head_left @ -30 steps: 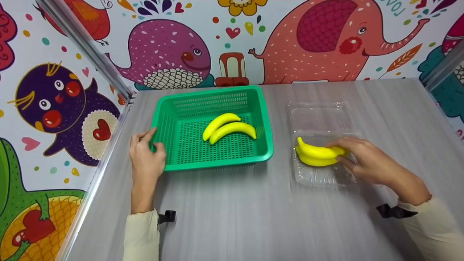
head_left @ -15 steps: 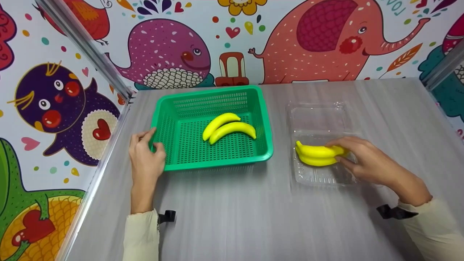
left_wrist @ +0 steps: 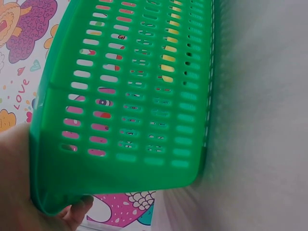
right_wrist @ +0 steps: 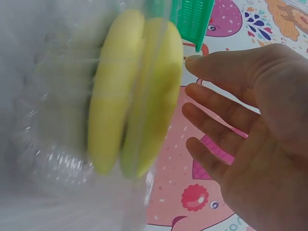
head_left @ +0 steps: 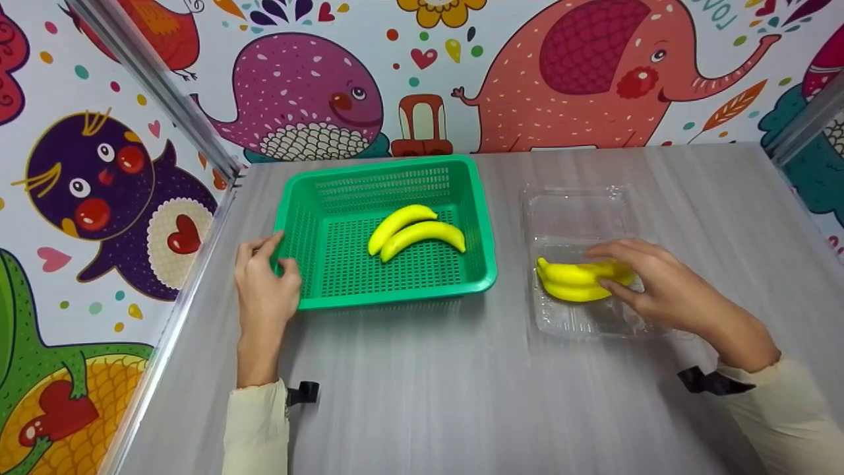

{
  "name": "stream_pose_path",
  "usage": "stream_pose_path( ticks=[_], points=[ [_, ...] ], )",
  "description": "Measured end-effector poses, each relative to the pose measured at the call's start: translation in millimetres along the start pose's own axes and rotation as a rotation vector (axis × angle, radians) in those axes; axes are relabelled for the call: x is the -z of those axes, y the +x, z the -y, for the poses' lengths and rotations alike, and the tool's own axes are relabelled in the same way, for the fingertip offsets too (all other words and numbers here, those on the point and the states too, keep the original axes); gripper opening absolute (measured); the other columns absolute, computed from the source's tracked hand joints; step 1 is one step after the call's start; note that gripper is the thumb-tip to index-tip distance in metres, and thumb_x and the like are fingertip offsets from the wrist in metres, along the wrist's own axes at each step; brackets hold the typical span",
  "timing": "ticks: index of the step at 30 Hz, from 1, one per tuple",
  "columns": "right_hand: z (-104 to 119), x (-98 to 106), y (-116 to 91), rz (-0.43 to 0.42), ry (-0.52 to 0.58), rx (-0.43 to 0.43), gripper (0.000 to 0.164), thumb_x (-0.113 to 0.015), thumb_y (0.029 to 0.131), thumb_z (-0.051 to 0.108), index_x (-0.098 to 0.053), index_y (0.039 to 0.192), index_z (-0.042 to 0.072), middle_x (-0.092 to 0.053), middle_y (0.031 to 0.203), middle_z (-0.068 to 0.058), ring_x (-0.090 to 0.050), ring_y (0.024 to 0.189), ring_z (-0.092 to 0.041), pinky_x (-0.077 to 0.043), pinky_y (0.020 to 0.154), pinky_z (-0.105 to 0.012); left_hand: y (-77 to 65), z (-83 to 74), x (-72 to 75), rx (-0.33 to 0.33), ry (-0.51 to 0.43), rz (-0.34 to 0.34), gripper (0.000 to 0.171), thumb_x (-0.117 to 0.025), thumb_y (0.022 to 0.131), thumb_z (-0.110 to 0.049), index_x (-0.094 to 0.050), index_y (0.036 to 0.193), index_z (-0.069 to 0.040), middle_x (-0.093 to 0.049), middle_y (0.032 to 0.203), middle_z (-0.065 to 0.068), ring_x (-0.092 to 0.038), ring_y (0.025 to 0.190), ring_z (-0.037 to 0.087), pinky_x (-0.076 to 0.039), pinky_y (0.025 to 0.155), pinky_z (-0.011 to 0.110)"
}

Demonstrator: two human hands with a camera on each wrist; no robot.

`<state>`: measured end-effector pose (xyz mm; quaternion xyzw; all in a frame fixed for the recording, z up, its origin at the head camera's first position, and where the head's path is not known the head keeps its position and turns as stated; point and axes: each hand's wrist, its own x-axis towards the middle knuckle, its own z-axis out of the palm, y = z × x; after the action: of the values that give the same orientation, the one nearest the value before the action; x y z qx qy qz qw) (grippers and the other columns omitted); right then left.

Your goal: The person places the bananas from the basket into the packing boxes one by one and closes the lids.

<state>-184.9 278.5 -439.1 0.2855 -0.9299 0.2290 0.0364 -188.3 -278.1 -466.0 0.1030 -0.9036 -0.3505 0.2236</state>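
2 other bananas (head_left: 425, 237) in grn basket (head_left: 395, 297)

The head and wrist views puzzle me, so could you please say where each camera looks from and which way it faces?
Head: worn on the head, facing forward and down at the green basket and clear box; left hand, right hand and sleeves show.
Left wrist: worn there, facing the basket's slotted side; part of the left hand shows.
Right wrist: worn there, facing two bananas in the box; the right hand shows beside them.
Shared: head and right wrist show those bananas.
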Motion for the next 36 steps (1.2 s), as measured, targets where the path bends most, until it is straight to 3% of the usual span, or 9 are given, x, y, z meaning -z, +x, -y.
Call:
stream_pose_path(
  ticks=[1,3,13,22,30,36],
  points=[
    [2.1,0.5,1.9,0.003,0.003,0.001,0.054,-0.087,0.086,-0.002,-0.072,0.134,0.018,-0.075,0.135,-0.002,-0.070,0.124,-0.027,-0.060,0.101,-0.056,0.2,0.1,0.2,0.000,0.001,0.001,0.048,-0.057,0.099,0.001,-0.065,0.147,0.001,-0.058,0.141,0.030,-0.056,0.136,0.045,-0.048,0.115,0.059],
    [6.5,1.4,5.7,0.006,0.011,0.003,0.055,-0.087,0.086,-0.002,-0.072,0.135,0.018,-0.075,0.136,-0.003,-0.070,0.125,-0.029,-0.060,0.100,-0.058,0.6,0.4,0.5,-0.001,0.003,0.001,0.048,-0.057,0.100,0.001,-0.065,0.147,0.001,-0.058,0.141,0.030,-0.056,0.135,0.045,-0.049,0.115,0.059],
    [31.7,0.1,30.3,-0.029,-0.008,0.096,0.053,-0.084,0.088,-0.002,-0.072,0.137,0.016,-0.075,0.136,-0.002,-0.071,0.124,-0.027,-0.064,0.096,-0.051,0.5,1.9,1.3,-0.009,0.006,-0.007,0.048,-0.056,0.100,0.001,-0.065,0.147,0.002,-0.059,0.140,0.029,-0.055,0.135,0.044,-0.047,0.115,0.059],
    [56.8,-12.1,61.4,-0.035,0.001,0.169,0.042,-0.084,0.092,0.011,-0.074,0.133,0.013,-0.076,0.131,-0.004,-0.072,0.122,-0.025,-0.065,0.096,-0.046,0.4,1.2,-0.3,-0.010,0.012,0.006,0.048,-0.056,0.100,0.001,-0.064,0.148,0.003,-0.058,0.142,0.029,-0.055,0.136,0.044,-0.047,0.116,0.059],
    [76.2,-28.8,84.4,0.005,0.048,0.144,0.048,-0.085,0.094,0.016,-0.072,0.140,0.016,-0.073,0.139,-0.002,-0.069,0.130,-0.023,-0.063,0.102,-0.045,0.1,0.6,-0.5,-0.006,0.007,0.007,0.049,-0.057,0.100,0.001,-0.064,0.148,0.002,-0.058,0.142,0.029,-0.055,0.137,0.044,-0.047,0.117,0.059],
    [86.9,-41.0,101.7,-0.012,0.111,0.175,0.045,-0.082,0.096,0.014,-0.071,0.140,0.016,-0.072,0.140,-0.001,-0.068,0.131,-0.022,-0.061,0.105,-0.043,0.3,0.9,-1.0,-0.013,0.007,-0.009,0.048,-0.057,0.099,0.001,-0.066,0.146,0.003,-0.059,0.140,0.030,-0.056,0.135,0.045,-0.048,0.115,0.059]
  ],
)
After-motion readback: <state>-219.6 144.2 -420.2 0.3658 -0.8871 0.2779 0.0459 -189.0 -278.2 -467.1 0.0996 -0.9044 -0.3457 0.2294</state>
